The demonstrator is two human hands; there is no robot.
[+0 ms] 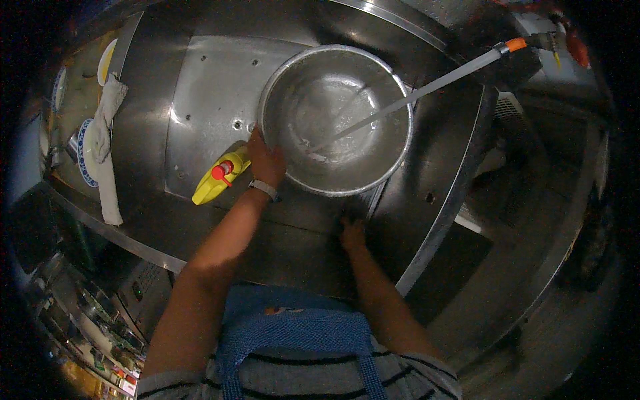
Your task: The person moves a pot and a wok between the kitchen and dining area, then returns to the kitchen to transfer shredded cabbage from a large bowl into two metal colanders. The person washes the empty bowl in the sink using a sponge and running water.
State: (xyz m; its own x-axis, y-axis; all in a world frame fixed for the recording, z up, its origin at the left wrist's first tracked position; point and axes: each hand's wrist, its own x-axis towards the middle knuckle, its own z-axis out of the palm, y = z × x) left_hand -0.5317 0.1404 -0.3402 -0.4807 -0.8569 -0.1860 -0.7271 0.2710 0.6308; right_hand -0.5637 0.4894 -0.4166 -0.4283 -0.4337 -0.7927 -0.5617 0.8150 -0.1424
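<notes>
A large round metal basin (337, 189) sits in a stainless-steel sink, with a little water visible at its bottom. My left hand (267, 161), wearing a wristband, grips the basin's left rim, thumb inside and fingers outside. Beside that hand, a yellow plastic bottle (212, 185) with a red cap stands or leans; its base is hidden. Lower down, in shadow, my right hand (353, 234) is just below the basin's near side, beside a metal strip; its fingers are too dark to make out. A whitish hose (450, 76) slants down into the basin from the upper right.
At the left is a compartment of cloudy water with blue-patterned dishes (89, 170) and a yellow-and-white dish (106, 62). A whitish cloth (107, 115) hangs over the divider. The raised steel edge (445, 220) curves along the right. An orange fitting (516, 45) joins the hose.
</notes>
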